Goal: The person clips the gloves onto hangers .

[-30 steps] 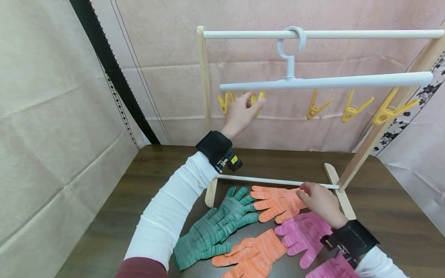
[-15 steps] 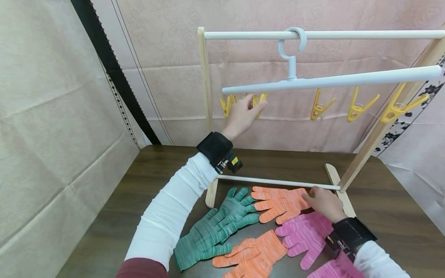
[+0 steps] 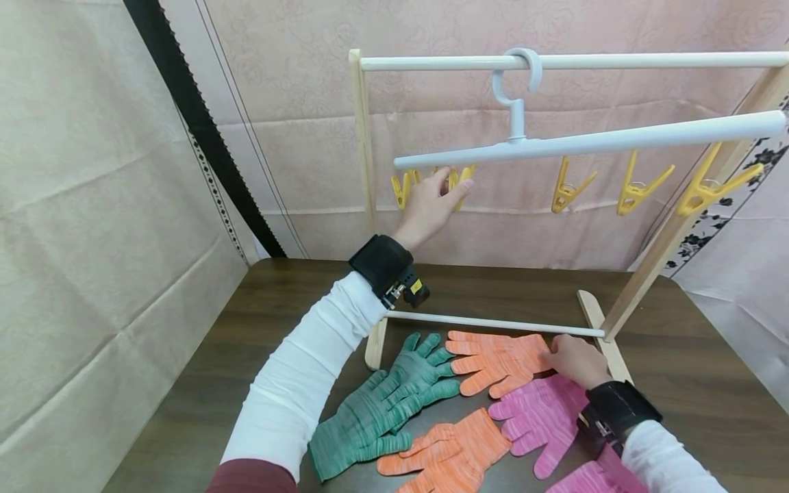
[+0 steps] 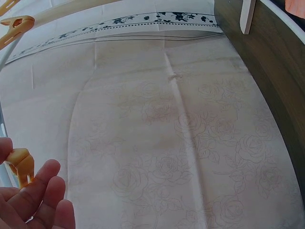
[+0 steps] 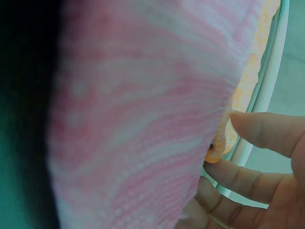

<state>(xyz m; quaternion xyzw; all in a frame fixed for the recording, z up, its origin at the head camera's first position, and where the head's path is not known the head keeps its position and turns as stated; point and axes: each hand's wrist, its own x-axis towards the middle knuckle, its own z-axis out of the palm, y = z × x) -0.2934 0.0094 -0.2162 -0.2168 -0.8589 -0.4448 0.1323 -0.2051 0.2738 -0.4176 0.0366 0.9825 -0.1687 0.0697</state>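
Observation:
My left hand [image 3: 427, 207] is raised to the left part of the pale blue hanger [image 3: 592, 145], its thumb and fingers on a yellow clothespin [image 4: 22, 167] that hangs there. Low on the right, my right hand [image 3: 578, 359] pinches the cuff edge of the upper orange glove [image 3: 496, 359], which lies flat with its fingers pointing left. The right wrist view has the thumb and forefinger at that orange cuff [image 5: 220, 148]. A pink glove [image 3: 545, 418] lies just below this hand and fills much of the right wrist view.
The hanger hooks over the top bar [image 3: 647, 61] of a wooden rack. Several more yellow clothespins [image 3: 637, 188] hang from it. Green gloves [image 3: 376, 411], a second orange glove [image 3: 456, 452] and a second pink glove [image 3: 594, 479] lie on the brown table [image 3: 203, 383].
My right hand has shifted slightly right and down along the orange glove's cuff, its fingers closing on the edge. The hanger's right end has swung a little up and right. My left hand stays put.

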